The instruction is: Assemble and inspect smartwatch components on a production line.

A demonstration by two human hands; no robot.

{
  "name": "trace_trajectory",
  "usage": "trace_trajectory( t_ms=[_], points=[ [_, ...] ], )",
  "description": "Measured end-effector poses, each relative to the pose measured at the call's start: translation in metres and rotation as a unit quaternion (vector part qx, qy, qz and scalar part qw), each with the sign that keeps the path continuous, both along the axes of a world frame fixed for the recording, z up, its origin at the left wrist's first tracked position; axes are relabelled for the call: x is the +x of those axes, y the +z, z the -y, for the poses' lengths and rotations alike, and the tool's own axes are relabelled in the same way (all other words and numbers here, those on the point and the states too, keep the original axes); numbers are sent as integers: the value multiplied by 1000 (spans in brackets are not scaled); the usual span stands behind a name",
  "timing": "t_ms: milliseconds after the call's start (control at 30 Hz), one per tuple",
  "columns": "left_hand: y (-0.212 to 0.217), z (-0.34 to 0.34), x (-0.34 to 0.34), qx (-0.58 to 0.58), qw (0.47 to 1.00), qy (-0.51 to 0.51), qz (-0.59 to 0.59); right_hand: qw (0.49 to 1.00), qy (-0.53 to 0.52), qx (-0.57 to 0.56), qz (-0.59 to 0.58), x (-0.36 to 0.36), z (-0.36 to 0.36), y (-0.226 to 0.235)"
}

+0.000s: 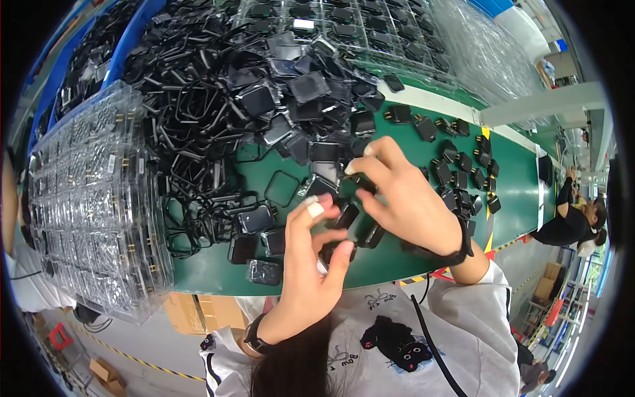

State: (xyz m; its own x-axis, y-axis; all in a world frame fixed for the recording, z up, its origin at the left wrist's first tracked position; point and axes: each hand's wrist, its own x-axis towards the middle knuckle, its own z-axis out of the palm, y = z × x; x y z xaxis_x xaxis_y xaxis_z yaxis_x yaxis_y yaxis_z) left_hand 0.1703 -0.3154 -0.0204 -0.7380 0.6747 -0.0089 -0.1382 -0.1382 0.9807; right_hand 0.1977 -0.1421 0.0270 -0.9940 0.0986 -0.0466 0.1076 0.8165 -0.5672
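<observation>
Over the green table (251,278), my left hand (307,261) has its fingers apart and curved. Its fingertips are beside a small black block (345,215), and I see nothing gripped in it. My right hand (410,198) is bent with thumb and index finger facing each other. Something dark shows between their tips, too blurred to name. Pale covers sit on a fingertip of each hand. Near the hands lie a black block with a glossy square face (254,218), another wrapped in clear film (264,271) and a thin black square frame (282,188).
A heap of black frames (192,106) and flat glossy dark squares (309,86) covers the far left. Clear trays (99,198) are stacked at left; a filled clear tray (370,33) lies behind. Several black blocks with gold pins (456,165) are scattered at right. A white beam (542,102) stands beyond.
</observation>
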Motion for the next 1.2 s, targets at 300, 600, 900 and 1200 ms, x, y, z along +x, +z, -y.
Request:
trace_trajectory(
  t_ms=[300, 600, 900, 1200],
  points=[
    [-5, 33, -38, 102, 975, 200, -9, 952, 3, -303, -38, -50, 31, -5],
    [-6, 71, -59, 132, 969, 173, 119, 985, 106, -119, -63, -58, 38, -14],
    [4, 62, -57, 74, 978, 174, 84, 977, 189, 58, -78, -58, 38, -23],
    [5, 66, -57, 81, 974, 189, 96, 970, 215, 73, -90, -55, 32, -25]
  ],
)
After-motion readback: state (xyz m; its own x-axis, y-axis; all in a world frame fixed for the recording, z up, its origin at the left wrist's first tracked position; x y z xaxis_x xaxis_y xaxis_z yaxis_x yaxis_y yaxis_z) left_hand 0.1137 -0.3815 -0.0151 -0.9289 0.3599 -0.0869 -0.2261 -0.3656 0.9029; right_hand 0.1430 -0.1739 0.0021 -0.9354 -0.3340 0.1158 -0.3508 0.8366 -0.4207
